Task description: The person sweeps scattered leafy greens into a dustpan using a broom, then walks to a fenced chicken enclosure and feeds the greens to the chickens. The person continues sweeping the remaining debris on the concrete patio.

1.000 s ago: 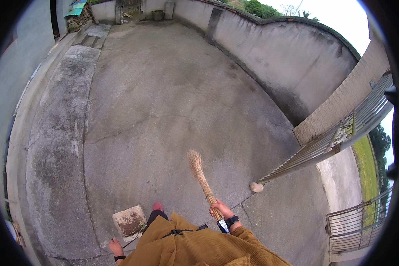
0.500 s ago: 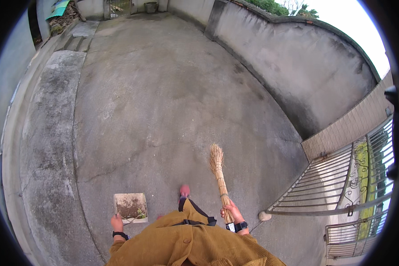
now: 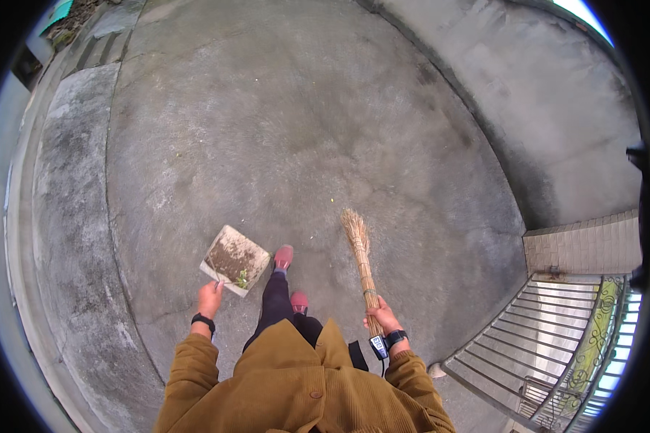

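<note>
My left hand (image 3: 209,299) is closed on the handle of a dustpan (image 3: 227,252), a pale squarish pan off to my left. Brown dirt and a few green leaves (image 3: 243,278) lie in it. On the other side, my right hand (image 3: 383,319) grips a straw broom (image 3: 362,263) by its bound lower stalk. The broom's frayed bristles point away from me over the concrete. I cannot tell whether the bristles touch the ground.
Concrete ground (image 3: 267,144) stretches ahead, with a raised strip (image 3: 72,195) along the left. A grey wall (image 3: 549,101) runs on the right, then a metal gate (image 3: 534,325) at the lower right. My pink shoes (image 3: 284,257) are between dustpan and broom.
The dustpan has swung forward, turned and tilted. One foot has stepped ahead, and both shoes now show. My view has tipped further down; the broom stays in my right hand.
</note>
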`<state>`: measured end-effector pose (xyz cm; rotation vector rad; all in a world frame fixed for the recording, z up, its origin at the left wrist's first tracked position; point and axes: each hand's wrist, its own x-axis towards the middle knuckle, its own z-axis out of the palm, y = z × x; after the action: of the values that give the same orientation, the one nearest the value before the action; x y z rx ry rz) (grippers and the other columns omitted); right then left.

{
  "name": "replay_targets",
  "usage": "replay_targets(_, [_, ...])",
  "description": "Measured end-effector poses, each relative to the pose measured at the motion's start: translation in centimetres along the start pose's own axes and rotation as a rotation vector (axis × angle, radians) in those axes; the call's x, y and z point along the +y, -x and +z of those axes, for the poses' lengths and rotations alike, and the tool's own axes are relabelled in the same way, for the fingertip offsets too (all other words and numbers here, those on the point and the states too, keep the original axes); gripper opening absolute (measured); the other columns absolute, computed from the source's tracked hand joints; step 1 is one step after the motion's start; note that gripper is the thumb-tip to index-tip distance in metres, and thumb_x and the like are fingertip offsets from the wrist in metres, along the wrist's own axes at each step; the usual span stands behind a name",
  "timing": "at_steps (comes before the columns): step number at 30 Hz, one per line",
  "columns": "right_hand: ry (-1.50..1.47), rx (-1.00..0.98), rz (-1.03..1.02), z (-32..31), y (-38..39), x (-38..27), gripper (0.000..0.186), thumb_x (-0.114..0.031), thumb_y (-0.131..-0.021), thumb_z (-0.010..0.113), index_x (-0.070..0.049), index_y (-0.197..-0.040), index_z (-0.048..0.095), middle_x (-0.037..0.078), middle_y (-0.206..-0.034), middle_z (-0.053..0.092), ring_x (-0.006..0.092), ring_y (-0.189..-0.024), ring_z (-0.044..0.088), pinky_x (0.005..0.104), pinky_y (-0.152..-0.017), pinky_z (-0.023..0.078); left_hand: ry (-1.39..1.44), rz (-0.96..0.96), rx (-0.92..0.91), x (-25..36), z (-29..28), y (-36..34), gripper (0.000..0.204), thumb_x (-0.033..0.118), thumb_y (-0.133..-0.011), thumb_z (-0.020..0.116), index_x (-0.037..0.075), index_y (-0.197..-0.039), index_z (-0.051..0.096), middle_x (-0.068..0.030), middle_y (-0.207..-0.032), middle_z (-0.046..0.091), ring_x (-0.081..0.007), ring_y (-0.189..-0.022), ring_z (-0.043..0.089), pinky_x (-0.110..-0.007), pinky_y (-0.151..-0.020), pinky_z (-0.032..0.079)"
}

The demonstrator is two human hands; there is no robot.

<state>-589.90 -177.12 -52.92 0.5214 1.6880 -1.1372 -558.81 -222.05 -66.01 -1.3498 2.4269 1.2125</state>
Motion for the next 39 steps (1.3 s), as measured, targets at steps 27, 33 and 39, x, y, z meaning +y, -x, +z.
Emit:
replay_targets(27, [0.384, -0.112, 0.231, 10.9, -12.9, -19.9, 0.085, 0.002, -0.078, 0.061, -0.016, -0.153, 0.028, 0.005, -0.080, 0.063, 0.0145, -0.052, 0.057, 0.0295, -0.046, 0.047, -0.234, 0.230, -0.460, 21.3, 5.5, -42.2, 0.037, 0.037, -0.094, 0.059, 0.001, -0.087, 0.066, -0.0257, -0.079, 0.064, -0.0450, -0.077, 0.061, -0.050, -0.068, 0.049])
replay_targets(33, [0.441, 0.019, 0.204, 8.3, -15.2, -29.5, 0.084, 0.003, -0.077, 0.062, -0.015, -0.152, 0.030, 0.008, -0.082, 0.064, 0.0140, -0.051, 0.057, 0.0305, -0.046, 0.049, -0.168, 0.189, -0.283, 22.1, 1.0, -44.7, 0.034, 0.035, -0.092, 0.062, 0.002, -0.085, 0.068, -0.0243, -0.079, 0.065, -0.0434, -0.077, 0.063, -0.050, -0.068, 0.050])
replay_targets(39, [0.399, 0.030, 0.142, 5.4, -22.0, -42.4, 0.082, 0.006, -0.078, 0.060, -0.016, -0.151, 0.030, 0.003, -0.074, 0.057, 0.0137, -0.048, 0.054, 0.0305, -0.042, 0.045, 0.010, 0.036, -0.148, 25.2, -3.5, -51.4, 0.034, 0.033, -0.093, 0.062, 0.000, -0.084, 0.066, -0.0256, -0.080, 0.064, -0.0460, -0.078, 0.061, -0.049, -0.068, 0.049])
